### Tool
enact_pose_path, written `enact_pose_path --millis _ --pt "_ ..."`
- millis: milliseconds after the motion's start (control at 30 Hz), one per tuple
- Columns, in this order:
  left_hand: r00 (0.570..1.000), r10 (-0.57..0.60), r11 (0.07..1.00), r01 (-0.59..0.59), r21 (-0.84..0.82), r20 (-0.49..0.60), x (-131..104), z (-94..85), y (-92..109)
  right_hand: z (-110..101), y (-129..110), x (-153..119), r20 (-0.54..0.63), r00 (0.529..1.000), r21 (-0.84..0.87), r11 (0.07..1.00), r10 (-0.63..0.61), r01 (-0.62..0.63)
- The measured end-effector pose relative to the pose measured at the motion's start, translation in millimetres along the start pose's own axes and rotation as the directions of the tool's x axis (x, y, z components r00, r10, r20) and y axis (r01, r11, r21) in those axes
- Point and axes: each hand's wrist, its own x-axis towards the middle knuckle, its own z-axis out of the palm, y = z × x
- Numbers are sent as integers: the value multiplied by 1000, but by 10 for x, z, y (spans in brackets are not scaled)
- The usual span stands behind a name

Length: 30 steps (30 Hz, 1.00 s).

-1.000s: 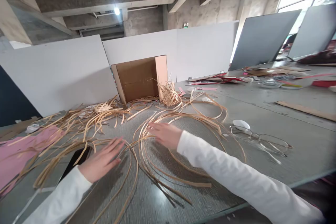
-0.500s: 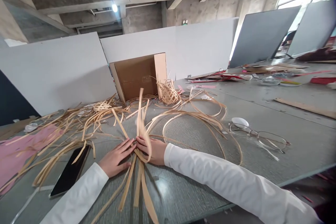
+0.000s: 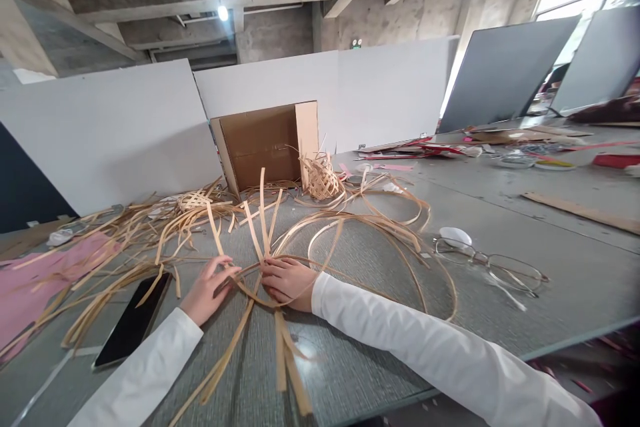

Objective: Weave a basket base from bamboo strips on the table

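Flat tan weaving strips (image 3: 280, 353) cross in front of me and fan out toward and away from the table's near edge. Over the crossing rests my right hand (image 3: 289, 282), its fingers curled on the strips and hiding part of it. A thin strip (image 3: 260, 300) loops in a curve just before that hand. My left hand (image 3: 206, 290) is at the left of the crossing, thumb and fingertips pinched around the end part of this thin strip. Several strip ends (image 3: 263, 210) stand up behind the hands.
Left of my hands lies a black phone (image 3: 133, 323), near loose strips and pink paper (image 3: 45, 273). Eyeglasses (image 3: 493, 263) and a white oval object (image 3: 455, 237) lie to the right. A small woven basket (image 3: 321, 177) stands by a cardboard box (image 3: 260, 147) at the back.
My left hand has drawn back left from the crossing and now pinches a strip. The curling strip has swung down into a loop. The fanned strips have shifted; my right hand stays.
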Motion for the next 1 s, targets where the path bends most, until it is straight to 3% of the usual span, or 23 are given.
enact_pose_path --millis 100,200,467,600,733,867,1000 --pt "994 -74 997 76 33 -75 -8 13 -11 -28 -7 7 7 1000 -45 999 -7 7" --pt "994 -74 997 77 32 -83 1 8 37 -59 -23 3 9 998 -122 990 -67 67" --pt "972 184 979 -169 112 -147 -7 -23 175 -50 -89 -13 -152 968 -262 952 -200 156" --pt "943 277 959 -259 114 -185 -21 -58 208 -75 -85 9 -274 947 -292 953 -170 87" --pt "916 189 982 -185 47 -354 14 -189 148 -86 -36 24 -345 929 -276 960 -136 38" --pt "870 57 997 -72 -13 -489 18 -339 -76 -153 -50 -3 -239 963 -238 969 -120 62" --pt "840 11 995 -64 -78 -542 -30 -427 -314 -200 -97 -9 -119 982 -159 980 -143 123"
